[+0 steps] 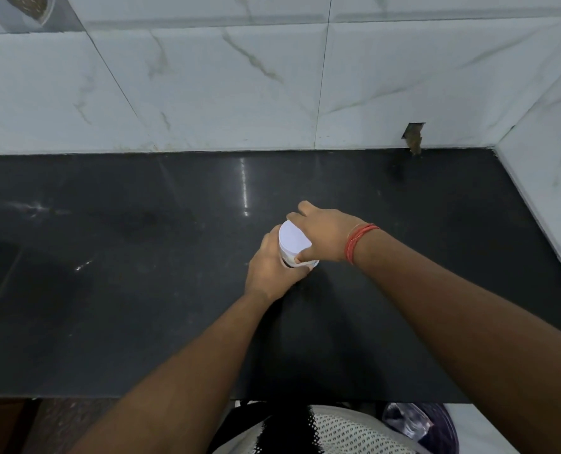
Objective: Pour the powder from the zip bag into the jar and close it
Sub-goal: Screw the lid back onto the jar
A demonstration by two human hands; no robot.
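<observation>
A small jar stands on the black counter (141, 290) near its middle, capped by a white lid (292, 239). My left hand (272, 273) wraps around the jar's body from the near left, hiding most of it. My right hand (325, 235), with red threads at the wrist, grips the lid from the right, thumb on its near rim. A clear zip bag (410, 421) lies in a dark bin below the counter's front edge at the lower right.
White marble-patterned wall tiles (240, 86) rise behind the counter and along its right side. A chipped hole (413, 139) shows in the tile at the back right. The counter's front edge runs along the bottom.
</observation>
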